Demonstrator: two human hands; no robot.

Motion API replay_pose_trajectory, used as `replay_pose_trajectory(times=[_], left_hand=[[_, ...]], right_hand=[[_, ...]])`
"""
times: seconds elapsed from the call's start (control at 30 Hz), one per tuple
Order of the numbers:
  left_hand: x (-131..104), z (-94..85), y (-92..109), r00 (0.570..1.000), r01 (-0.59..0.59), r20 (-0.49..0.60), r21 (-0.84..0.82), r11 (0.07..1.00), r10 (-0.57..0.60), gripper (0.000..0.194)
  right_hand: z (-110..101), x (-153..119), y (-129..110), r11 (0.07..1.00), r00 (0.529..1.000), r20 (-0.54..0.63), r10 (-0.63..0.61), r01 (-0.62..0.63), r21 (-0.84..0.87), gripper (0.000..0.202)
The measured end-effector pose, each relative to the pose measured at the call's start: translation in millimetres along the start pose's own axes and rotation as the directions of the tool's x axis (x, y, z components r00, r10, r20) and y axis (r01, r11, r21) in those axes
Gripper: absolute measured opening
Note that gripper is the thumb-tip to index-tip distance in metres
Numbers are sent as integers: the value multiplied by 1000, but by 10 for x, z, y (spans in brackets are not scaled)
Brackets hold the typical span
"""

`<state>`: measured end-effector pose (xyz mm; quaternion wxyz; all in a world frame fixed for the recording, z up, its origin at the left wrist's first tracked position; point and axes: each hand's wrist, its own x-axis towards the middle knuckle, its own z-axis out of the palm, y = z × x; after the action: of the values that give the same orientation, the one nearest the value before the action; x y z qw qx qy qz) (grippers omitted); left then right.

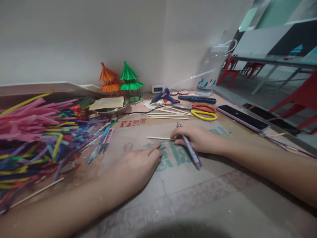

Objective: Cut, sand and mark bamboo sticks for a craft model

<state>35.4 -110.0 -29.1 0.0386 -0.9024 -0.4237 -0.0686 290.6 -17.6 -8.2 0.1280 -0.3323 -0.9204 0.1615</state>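
Note:
My right hand (192, 136) is closed with a purple pen (189, 145) held slanting between its fingers, the tip pointing up and away. A thin wooden stick (158, 138) lies crosswise on the work sheet, its right end reaching the fingertips of that hand. Whether those fingers also pinch the stick cannot be told. My left hand (142, 162) rests palm down on the sheet, fingers stretched toward the stick and just on its near side. Motion blurs the left hand a little, and nothing shows in it.
Colourful pipe cleaners (32, 119) heap at left beside pens (101, 143). Behind the hands lie more sticks (168, 116), scissors (204, 112), a blue glue gun (163, 96) and pliers (196, 99). Farther back stand small orange (109, 79) and green (131, 81) pagodas; a phone (242, 117) is right.

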Motion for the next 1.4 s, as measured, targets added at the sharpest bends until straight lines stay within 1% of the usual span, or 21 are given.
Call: replay_pose_trajectory(times=[0.1, 0.2, 0.37, 0.47, 0.57, 0.63, 0.7, 0.9, 1.0, 1.07, 1.13, 1.2, 1.27, 1.3, 1.33, 1.37, 1.4], left_hand=[[46, -64, 10, 999, 13, 33, -7, 1000, -13, 22], [71, -118, 46, 999, 19, 38, 1, 1000, -19, 22], [71, -111, 58, 999, 35, -4, 7, 999, -35, 36], [63, -97, 24, 999, 15, 32, 46, 999, -17, 39], [62, -92, -16, 997, -6, 83, 43, 999, 3, 51], [66, -91, -28, 996, -11, 91, 28, 1000, 9, 56], [72, -92, -23, 995, -17, 101, 35, 999, 13, 57], [96, -121, 48, 984, -22, 177, 118, 993, 1, 60], [66, -111, 44, 989, -27, 145, 101, 994, 12, 56], [35, -105, 0, 997, -37, 66, 68, 997, 33, 51], [45, -126, -86, 998, -36, -41, 40, 999, 38, 43], [152, -186, -206, 991, -9, -133, 39, 999, 14, 33], [390, -260, -336, 982, 34, -187, 69, 997, -20, 29], [553, -290, -397, 983, 33, -182, 85, 996, -17, 30], [737, -308, -452, 990, 23, -142, 92, 996, -9, 31], [931, -310, -502, 998, -1, -66, 93, 996, 7, 33], [1126, -297, -546, 999, -14, -44, 98, 995, 19, 37]], right_hand=[[61, 29, -9, 998, 999, -49, -18, 15, -53, 16], [82, 59, 10, 998, 998, -58, -8, 4, -63, 14], [34, 28, 45, 996, 997, -65, 37, -42, -78, 16], [34, 18, 40, 996, 996, -87, 21, -28, -90, 20], [59, 44, 34, 998, 994, -106, -23, 17, -61, 24], [74, 64, 39, 999, 994, -102, -42, 39, -38, 26], [80, 76, 52, 999, 994, -98, -47, 44, -27, 25], [78, 63, 69, 999, 994, -104, -35, 34, -14, 21], [73, 61, 65, 999, 995, -96, -33, 31, -20, 20], [66, 63, 69, 999, 992, -119, -33, 30, -28, 19], [57, 66, 77, 999, 981, -191, -30, 25, -30, 18], [55, 69, 76, 999, 959, -280, -47, 45, -10, 17], [66, 71, 55, 996, 946, -311, -91, 92, -11, 18], [76, 70, 38, 992, 944, -305, -124, 121, -29, 18], [87, 68, 19, 987, 944, -289, -160, 150, -56, 19], [99, 63, 2, 981, 943, -272, -192, 175, -85, 20], [109, 56, -12, 975, 941, -258, -218, 196, -108, 21]])
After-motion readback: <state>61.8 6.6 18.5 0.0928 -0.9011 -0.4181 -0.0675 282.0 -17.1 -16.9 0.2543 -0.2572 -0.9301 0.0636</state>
